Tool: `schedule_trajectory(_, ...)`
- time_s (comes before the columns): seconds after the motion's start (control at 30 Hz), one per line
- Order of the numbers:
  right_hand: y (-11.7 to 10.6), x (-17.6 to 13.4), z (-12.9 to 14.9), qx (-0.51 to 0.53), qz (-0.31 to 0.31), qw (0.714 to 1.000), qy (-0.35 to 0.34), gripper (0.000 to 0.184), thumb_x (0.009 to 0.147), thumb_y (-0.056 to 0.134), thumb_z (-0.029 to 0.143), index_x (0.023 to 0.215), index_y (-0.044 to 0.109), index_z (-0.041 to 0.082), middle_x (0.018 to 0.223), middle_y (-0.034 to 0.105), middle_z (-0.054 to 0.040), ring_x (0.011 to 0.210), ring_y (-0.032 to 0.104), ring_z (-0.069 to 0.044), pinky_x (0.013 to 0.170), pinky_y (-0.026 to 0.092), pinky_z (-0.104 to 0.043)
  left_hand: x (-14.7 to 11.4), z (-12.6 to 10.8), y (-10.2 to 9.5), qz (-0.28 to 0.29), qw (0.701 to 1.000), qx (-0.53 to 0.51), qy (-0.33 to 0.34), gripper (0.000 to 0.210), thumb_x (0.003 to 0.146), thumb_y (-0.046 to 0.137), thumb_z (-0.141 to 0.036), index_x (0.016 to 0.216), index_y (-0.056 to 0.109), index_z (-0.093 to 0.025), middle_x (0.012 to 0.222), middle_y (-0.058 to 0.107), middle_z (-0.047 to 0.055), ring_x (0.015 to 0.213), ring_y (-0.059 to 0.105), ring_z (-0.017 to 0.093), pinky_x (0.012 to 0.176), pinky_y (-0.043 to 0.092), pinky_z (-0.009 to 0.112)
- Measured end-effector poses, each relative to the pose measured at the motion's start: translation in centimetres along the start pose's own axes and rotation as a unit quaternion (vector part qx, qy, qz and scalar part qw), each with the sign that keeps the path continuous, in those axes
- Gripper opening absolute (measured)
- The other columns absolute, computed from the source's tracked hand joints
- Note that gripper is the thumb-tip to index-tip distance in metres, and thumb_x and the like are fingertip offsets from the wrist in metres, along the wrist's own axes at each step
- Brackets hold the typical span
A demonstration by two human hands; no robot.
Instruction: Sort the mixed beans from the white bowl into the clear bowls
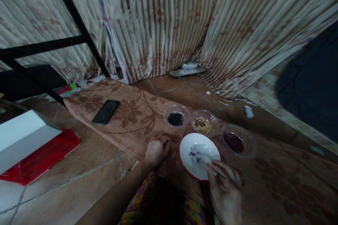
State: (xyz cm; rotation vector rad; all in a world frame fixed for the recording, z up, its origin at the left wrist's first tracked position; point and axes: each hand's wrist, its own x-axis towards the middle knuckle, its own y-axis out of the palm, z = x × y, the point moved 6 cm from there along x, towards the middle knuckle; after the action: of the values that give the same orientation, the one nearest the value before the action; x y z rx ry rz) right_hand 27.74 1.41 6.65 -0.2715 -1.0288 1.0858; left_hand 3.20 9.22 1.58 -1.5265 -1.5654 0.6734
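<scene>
My right hand [224, 186] pinches a thin metal utensil [218, 173] whose far end reaches into a white bowl with a red rim [204, 143]. Whether it is tweezers or a small spoon is hard to make out. Several small dark beans [198, 159] lie on the bowl's bottom. My left hand [157, 150] rests on the brown cloth left of the bowl, fingers curled into a loose fist. Beyond the bowl stand three clear plastic dishes: black beans [175, 119] in the left one, yellow beans [202, 125] in the middle, dark red beans [233, 142] in the right.
A brown flower-patterned cloth [134, 126] covers the low table. On its left part lies a black phone [106, 111]. A red and white box [44, 154] sits on the tiled floor at left. Behind hang striped curtains [163, 24], with a skateboard [187, 72] at their foot.
</scene>
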Motion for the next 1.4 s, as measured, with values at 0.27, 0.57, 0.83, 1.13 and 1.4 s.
schedule_trajectory(0.27, 0.4, 0.1, -0.1, -0.012, -0.001, 1.0, -0.007, 0.035, 0.09, 0.056, 0.05, 0.085, 0.075, 0.021, 0.093, 0.071, -0.0069, 0.087, 0.058, -0.022, 0.081, 0.042, -0.037, 0.0, 0.0, 0.0, 0.002, 1.0, -0.006, 0.0, 0.012, 0.09, 0.054, -0.02, 0.092, 0.065, -0.022, 0.09, 0.07, 0.003, 0.083, 0.063, 0.017, 0.082, 0.046, 0.031)
schedule_trajectory(0.57, 0.6, -0.4, -0.7, 0.0, 0.0, 1.0, -0.006, 0.035, 0.09, 0.056, 0.052, 0.084, 0.075, 0.023, 0.093, 0.071, -0.0069, 0.087, 0.058, -0.023, 0.08, 0.042, -0.037, 0.0, -0.1, -0.2, 0.0, 1.0, -0.008, -0.002, 0.014, 0.091, 0.051, -0.02, 0.091, 0.065, -0.022, 0.09, 0.07, 0.002, 0.084, 0.063, 0.017, 0.081, 0.046, 0.031)
schedule_trajectory(0.83, 0.9, -0.5, -0.9, -0.008, 0.004, 1.0, 0.023, 0.039, 0.088, 0.056, 0.058, 0.083, 0.075, 0.024, 0.095, 0.072, -0.0061, 0.089, 0.059, -0.024, 0.082, 0.042, -0.038, -0.1, 0.0, -0.1, -0.004, 1.0, -0.018, -0.002, 0.013, 0.091, 0.052, -0.02, 0.091, 0.065, -0.022, 0.091, 0.069, 0.002, 0.087, 0.063, 0.017, 0.083, 0.046, 0.03)
schedule_trajectory(1.13, 0.5, -0.4, 0.0, -0.028, -0.01, 1.0, 0.0, 0.039, 0.09, 0.054, 0.055, 0.083, 0.074, 0.022, 0.092, 0.072, -0.0059, 0.087, 0.059, -0.022, 0.082, 0.041, -0.037, -0.1, 0.1, 0.0, -0.004, 1.0, -0.005, -0.001, 0.013, 0.091, 0.052, -0.02, 0.091, 0.065, -0.023, 0.09, 0.07, 0.002, 0.085, 0.064, 0.018, 0.083, 0.046, 0.032)
schedule_trajectory(1.4, 0.6, -0.5, -0.1, -0.013, -0.003, 1.0, 0.013, 0.039, 0.09, 0.054, 0.054, 0.085, 0.075, 0.022, 0.093, 0.072, -0.0057, 0.087, 0.06, -0.022, 0.082, 0.043, -0.036, -0.1, -0.1, -0.2, -0.002, 1.0, -0.002, 0.005, 0.013, 0.091, 0.052, -0.021, 0.091, 0.065, -0.022, 0.091, 0.07, 0.002, 0.084, 0.063, 0.018, 0.082, 0.046, 0.032)
